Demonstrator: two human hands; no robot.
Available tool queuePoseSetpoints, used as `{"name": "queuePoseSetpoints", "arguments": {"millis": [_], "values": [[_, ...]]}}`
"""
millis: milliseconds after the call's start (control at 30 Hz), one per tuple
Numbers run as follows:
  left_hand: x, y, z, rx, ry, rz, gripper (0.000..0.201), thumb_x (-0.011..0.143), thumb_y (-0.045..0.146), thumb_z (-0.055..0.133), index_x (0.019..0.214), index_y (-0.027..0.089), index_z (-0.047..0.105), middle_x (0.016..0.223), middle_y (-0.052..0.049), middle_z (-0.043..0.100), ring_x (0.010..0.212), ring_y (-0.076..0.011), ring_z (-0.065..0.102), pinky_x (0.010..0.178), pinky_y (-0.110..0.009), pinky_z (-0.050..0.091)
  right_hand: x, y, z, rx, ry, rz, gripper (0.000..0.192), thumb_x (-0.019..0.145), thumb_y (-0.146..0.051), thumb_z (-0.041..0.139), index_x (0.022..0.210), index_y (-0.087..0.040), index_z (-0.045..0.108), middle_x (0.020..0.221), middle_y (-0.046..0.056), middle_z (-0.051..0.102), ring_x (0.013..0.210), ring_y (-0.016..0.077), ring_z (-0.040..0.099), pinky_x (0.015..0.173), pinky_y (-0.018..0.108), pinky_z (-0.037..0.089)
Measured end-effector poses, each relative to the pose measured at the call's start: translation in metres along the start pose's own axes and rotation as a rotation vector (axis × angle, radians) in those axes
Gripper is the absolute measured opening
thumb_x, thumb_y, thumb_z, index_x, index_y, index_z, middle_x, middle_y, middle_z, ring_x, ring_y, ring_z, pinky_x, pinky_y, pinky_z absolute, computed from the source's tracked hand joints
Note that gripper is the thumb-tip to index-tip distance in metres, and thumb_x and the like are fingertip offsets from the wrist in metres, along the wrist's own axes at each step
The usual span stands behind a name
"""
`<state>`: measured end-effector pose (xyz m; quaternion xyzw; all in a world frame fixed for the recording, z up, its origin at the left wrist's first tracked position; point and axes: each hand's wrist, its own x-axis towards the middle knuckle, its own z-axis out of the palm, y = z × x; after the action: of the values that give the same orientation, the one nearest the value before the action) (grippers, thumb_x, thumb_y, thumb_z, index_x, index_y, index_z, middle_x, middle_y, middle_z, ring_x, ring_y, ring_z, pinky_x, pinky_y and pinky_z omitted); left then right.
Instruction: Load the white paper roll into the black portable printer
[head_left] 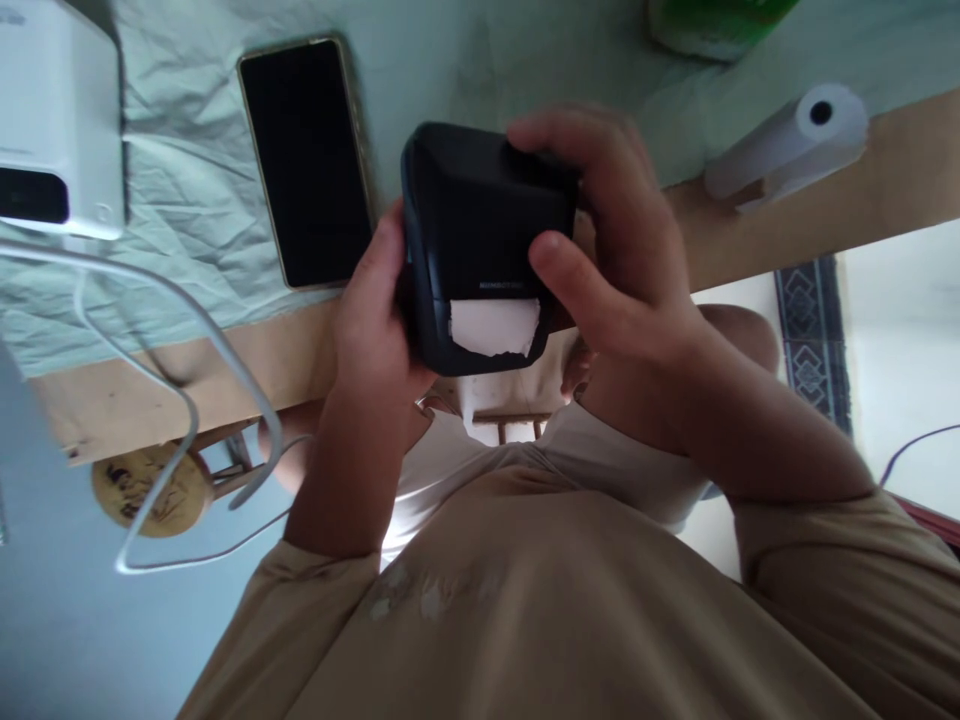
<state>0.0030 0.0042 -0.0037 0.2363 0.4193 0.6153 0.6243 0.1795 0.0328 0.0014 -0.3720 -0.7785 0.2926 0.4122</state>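
Observation:
Above the table's front edge I hold a black portable label printer (480, 220) between both hands. A torn white paper end (495, 326) sticks out of its slot on the side toward me. My left hand (379, 320) grips the printer's left side, the thumb along the edge and the other fingers hidden underneath. My right hand (622, 240) is wrapped round the right side, with the thumb on the top face and the fingers curled at the far right corner. The right fingers are slightly blurred.
A phone (304, 165) with a dark screen lies left of the printer on the green cloth (180, 200). A white device (60, 110) with white cables (187, 300) stands at far left. At right lies a white paper roll (795, 140). A wooden stool (154, 490) is below left.

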Motion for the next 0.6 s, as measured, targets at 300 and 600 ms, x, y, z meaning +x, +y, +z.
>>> {"name": "queuePoseSetpoints", "arguments": {"millis": [300,600], "values": [[0.006,0.0,-0.001,-0.082,-0.107,0.044,0.04,0.111,0.021,0.035,0.094,0.013,0.071,0.082,0.0,0.079,0.11,-0.0122,0.079,0.131,-0.036,0.043,-0.001,-0.009,-0.019,-0.137,-0.079,-0.117,0.055,0.102,-0.045,0.054,0.141,-0.006,0.053,0.146,0.01,0.062,0.146,0.0166,0.053,0.123,0.031,0.053],[0.011,-0.002,-0.002,0.074,-0.102,0.02,0.049,0.112,0.027,0.026,0.102,0.012,0.072,0.105,-0.005,0.081,0.153,-0.0193,0.055,0.132,-0.047,0.044,-0.003,0.001,-0.033,-0.34,-0.083,-0.206,0.073,0.098,-0.067,0.053,0.146,-0.013,0.06,0.136,0.01,0.06,0.131,0.0193,0.06,0.112,0.037,0.058]]}}
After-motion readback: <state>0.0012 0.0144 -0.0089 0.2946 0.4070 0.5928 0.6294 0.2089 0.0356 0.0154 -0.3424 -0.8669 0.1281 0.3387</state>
